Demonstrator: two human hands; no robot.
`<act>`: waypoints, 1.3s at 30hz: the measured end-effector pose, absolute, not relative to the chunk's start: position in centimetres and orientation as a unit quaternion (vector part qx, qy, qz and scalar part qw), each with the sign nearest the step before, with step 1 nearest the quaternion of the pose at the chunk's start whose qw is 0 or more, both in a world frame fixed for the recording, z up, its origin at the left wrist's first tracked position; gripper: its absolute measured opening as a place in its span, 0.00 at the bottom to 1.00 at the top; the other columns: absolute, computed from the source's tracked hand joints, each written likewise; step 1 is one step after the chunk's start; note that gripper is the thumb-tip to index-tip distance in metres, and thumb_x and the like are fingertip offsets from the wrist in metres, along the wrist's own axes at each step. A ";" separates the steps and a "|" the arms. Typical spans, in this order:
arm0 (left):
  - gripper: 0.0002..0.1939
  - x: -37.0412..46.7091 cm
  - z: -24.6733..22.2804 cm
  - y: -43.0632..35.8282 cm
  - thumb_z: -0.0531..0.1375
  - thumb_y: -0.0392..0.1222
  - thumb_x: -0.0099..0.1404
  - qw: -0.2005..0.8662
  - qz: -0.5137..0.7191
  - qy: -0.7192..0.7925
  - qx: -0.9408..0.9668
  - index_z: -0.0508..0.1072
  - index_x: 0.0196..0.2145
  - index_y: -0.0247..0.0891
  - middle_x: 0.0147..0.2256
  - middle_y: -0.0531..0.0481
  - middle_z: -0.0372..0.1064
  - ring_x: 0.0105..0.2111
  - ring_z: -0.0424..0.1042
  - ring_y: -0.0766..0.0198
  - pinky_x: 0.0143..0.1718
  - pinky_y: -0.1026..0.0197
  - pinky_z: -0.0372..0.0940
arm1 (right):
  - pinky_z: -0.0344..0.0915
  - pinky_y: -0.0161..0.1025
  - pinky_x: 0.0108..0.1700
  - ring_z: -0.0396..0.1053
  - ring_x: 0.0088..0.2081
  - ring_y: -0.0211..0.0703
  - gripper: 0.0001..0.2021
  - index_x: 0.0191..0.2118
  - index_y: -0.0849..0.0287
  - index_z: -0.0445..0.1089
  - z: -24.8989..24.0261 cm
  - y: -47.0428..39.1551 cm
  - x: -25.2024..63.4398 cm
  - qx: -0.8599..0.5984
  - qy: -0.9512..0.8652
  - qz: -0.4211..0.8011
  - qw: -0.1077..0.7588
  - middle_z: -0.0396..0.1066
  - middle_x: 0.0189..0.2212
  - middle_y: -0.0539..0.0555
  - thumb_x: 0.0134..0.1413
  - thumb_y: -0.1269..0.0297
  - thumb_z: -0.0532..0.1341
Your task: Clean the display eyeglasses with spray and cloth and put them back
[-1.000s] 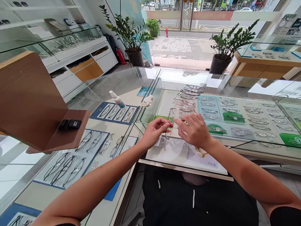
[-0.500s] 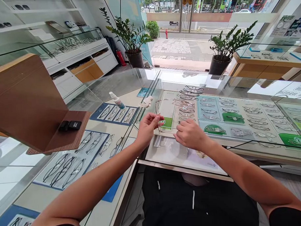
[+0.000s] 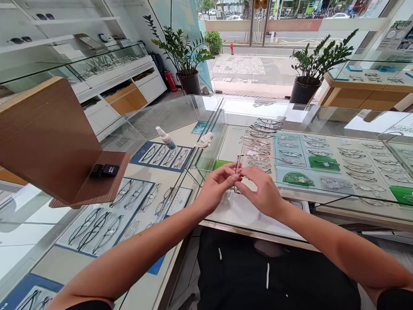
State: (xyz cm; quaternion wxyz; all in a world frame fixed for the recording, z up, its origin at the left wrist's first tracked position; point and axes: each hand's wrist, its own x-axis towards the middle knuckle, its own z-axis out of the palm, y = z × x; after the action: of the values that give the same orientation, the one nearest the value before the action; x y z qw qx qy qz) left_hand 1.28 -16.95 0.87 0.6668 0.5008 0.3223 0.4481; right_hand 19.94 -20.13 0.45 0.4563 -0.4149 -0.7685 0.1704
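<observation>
Both of my hands meet above the glass counter (image 3: 225, 217), holding one pair of thin-framed eyeglasses (image 3: 239, 158). My left hand (image 3: 217, 187) pinches the frame from the left with thumb and fingers. From the other side my right hand (image 3: 263, 189) is closed on the frame near its middle, the fingertips almost touching those of the left. One temple stretches away to the right above the display. Fingers cover much of the frame. Behind the hands, rows of eyeglasses (image 3: 255, 144) lie under the glass.
A white spray bottle (image 3: 165, 138) and a crumpled cloth (image 3: 205, 140) rest on the glass, left of my hands. Farther left stands a brown wooden stand (image 3: 46, 142) with a small black object (image 3: 105, 170). Potted plants (image 3: 190, 81) stand beyond the counter.
My right hand has moved left and up from the temple end to the front of the eyeglasses. The left hand and eyeglasses have shifted right, and the eyeglasses are turned.
</observation>
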 end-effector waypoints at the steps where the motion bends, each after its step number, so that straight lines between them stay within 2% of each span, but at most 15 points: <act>1: 0.15 1.3 0.9 -17.0 0.76 0.51 0.62 0.670 0.447 0.321 0.498 0.79 0.32 0.39 0.61 0.40 0.73 0.69 0.65 0.42 0.67 0.42 0.65 | 0.74 0.53 0.53 0.78 0.49 0.54 0.10 0.54 0.53 0.76 0.4 -20.2 19.9 -0.411 -0.769 0.174 0.458 0.82 0.47 0.58 0.73 0.60 0.63; 4: 0.12 1.2 1.0 -17.0 0.76 0.49 0.62 0.676 0.445 0.318 0.493 0.82 0.32 0.40 0.60 0.40 0.75 0.71 0.63 0.41 0.70 0.39 0.61 | 0.74 0.52 0.52 0.78 0.46 0.53 0.07 0.51 0.53 0.77 0.5 -20.4 19.7 -0.408 -0.764 0.175 0.469 0.83 0.45 0.57 0.72 0.62 0.64; 8: 0.09 1.1 0.9 -16.8 0.76 0.49 0.62 0.665 0.445 0.321 0.506 0.85 0.34 0.42 0.60 0.41 0.76 0.68 0.68 0.42 0.70 0.39 0.61 | 0.73 0.53 0.54 0.79 0.47 0.54 0.05 0.48 0.53 0.77 0.6 -20.6 19.5 -0.412 -0.756 0.184 0.475 0.84 0.44 0.56 0.70 0.63 0.65; 12: 0.11 0.8 1.4 -16.7 0.72 0.52 0.67 0.595 0.427 0.329 0.596 0.87 0.38 0.43 0.60 0.41 0.76 0.65 0.71 0.43 0.68 0.40 0.63 | 0.74 0.53 0.55 0.80 0.50 0.54 0.07 0.49 0.52 0.79 0.6 -20.7 19.6 -0.442 -0.727 0.196 0.487 0.84 0.48 0.56 0.69 0.65 0.64; 17: 0.14 -0.1 3.2 -15.6 0.62 0.51 0.76 0.381 0.407 0.341 0.757 0.86 0.45 0.44 0.62 0.42 0.74 0.64 0.72 0.48 0.69 0.44 0.63 | 0.73 0.54 0.56 0.80 0.50 0.54 0.08 0.48 0.52 0.80 0.5 -20.4 20.1 -0.464 -0.701 0.204 0.502 0.85 0.47 0.56 0.70 0.65 0.63; 20: 0.10 -2.5 3.9 -12.6 0.63 0.47 0.74 0.160 0.509 0.402 0.744 0.80 0.50 0.44 0.64 0.42 0.70 0.67 0.67 0.47 0.72 0.42 0.59 | 0.73 0.54 0.54 0.79 0.48 0.54 0.08 0.44 0.52 0.81 0.8 -20.0 20.6 -0.464 -0.697 0.174 0.518 0.85 0.44 0.56 0.71 0.65 0.62; 22: 0.23 -5.2 3.6 -9.5 0.65 0.43 0.70 0.024 0.579 0.473 0.664 0.71 0.61 0.44 0.71 0.40 0.59 0.74 0.56 0.44 0.75 0.38 0.52 | 0.72 0.54 0.53 0.79 0.46 0.54 0.08 0.42 0.52 0.81 1.2 -19.8 21.0 -0.463 -0.700 0.144 0.524 0.84 0.43 0.56 0.71 0.65 0.62; 24: 0.36 -8.4 2.4 -6.3 0.67 0.40 0.67 -0.022 0.597 0.541 0.593 0.60 0.69 0.43 0.75 0.36 0.51 0.77 0.49 0.44 0.77 0.40 0.47 | 0.71 0.55 0.54 0.78 0.47 0.55 0.08 0.42 0.52 0.80 1.5 -19.6 21.4 -0.461 -0.702 0.125 0.528 0.84 0.43 0.55 0.71 0.64 0.62; 26: 0.44 -11.3 0.8 -3.4 0.69 0.40 0.63 0.012 0.588 0.592 0.551 0.54 0.71 0.40 0.74 0.31 0.51 0.76 0.50 0.43 0.77 0.41 0.45 | 0.71 0.55 0.55 0.77 0.48 0.55 0.07 0.42 0.51 0.80 1.6 -19.5 21.6 -0.457 -0.704 0.121 0.530 0.84 0.44 0.55 0.71 0.64 0.62; 28: 0.47 -13.3 -0.9 -1.2 0.70 0.41 0.62 0.128 0.574 0.619 0.520 0.51 0.71 0.39 0.74 0.27 0.51 0.75 0.53 0.41 0.75 0.39 0.49 | 0.70 0.55 0.56 0.77 0.49 0.55 0.08 0.43 0.51 0.80 1.7 -19.4 21.7 -0.447 -0.707 0.128 0.533 0.84 0.44 0.55 0.72 0.64 0.62; 29: 0.46 -14.0 -1.7 -0.5 0.69 0.41 0.63 0.192 0.559 0.626 0.508 0.51 0.71 0.40 0.72 0.28 0.56 0.73 0.57 0.41 0.73 0.38 0.53 | 0.70 0.55 0.56 0.77 0.50 0.55 0.08 0.43 0.51 0.80 1.6 -19.4 21.6 -0.442 -0.708 0.133 0.534 0.84 0.44 0.55 0.72 0.64 0.62; 31: 0.38 -14.7 -2.8 0.4 0.68 0.40 0.62 0.255 0.538 0.627 0.502 0.58 0.66 0.40 0.64 0.32 0.68 0.66 0.67 0.45 0.68 0.41 0.59 | 0.70 0.55 0.56 0.77 0.50 0.54 0.08 0.43 0.51 0.80 1.5 -19.5 21.5 -0.433 -0.711 0.147 0.534 0.84 0.44 0.55 0.72 0.65 0.62; 33: 0.28 -14.8 -3.3 0.6 0.67 0.39 0.60 0.268 0.532 0.623 0.507 0.66 0.57 0.40 0.55 0.39 0.74 0.58 0.72 0.50 0.65 0.45 0.63 | 0.70 0.55 0.57 0.77 0.50 0.54 0.08 0.43 0.50 0.80 1.4 -19.5 21.3 -0.431 -0.712 0.160 0.530 0.83 0.44 0.55 0.72 0.65 0.62; 36: 0.18 -14.1 -2.6 0.0 0.65 0.39 0.58 0.280 0.540 0.607 0.512 0.68 0.46 0.41 0.45 0.45 0.74 0.49 0.73 0.55 0.59 0.51 0.68 | 0.70 0.55 0.57 0.77 0.50 0.54 0.08 0.43 0.51 0.80 1.3 -19.6 21.1 -0.434 -0.709 0.173 0.529 0.83 0.44 0.55 0.71 0.65 0.62; 39: 0.14 -12.3 -0.3 -1.7 0.62 0.41 0.58 0.323 0.563 0.568 0.506 0.65 0.43 0.43 0.38 0.50 0.69 0.39 0.72 0.60 0.43 0.57 0.72 | 0.70 0.54 0.57 0.77 0.50 0.53 0.08 0.43 0.51 0.81 1.4 -19.7 21.1 -0.438 -0.702 0.180 0.532 0.83 0.44 0.55 0.71 0.65 0.62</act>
State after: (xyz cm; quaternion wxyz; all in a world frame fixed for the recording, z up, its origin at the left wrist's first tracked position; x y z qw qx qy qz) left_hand -12.28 -1.67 -0.30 0.3232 0.5064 0.5678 0.5628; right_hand 21.12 -19.69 1.44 0.5319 -0.4382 -0.7019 0.1800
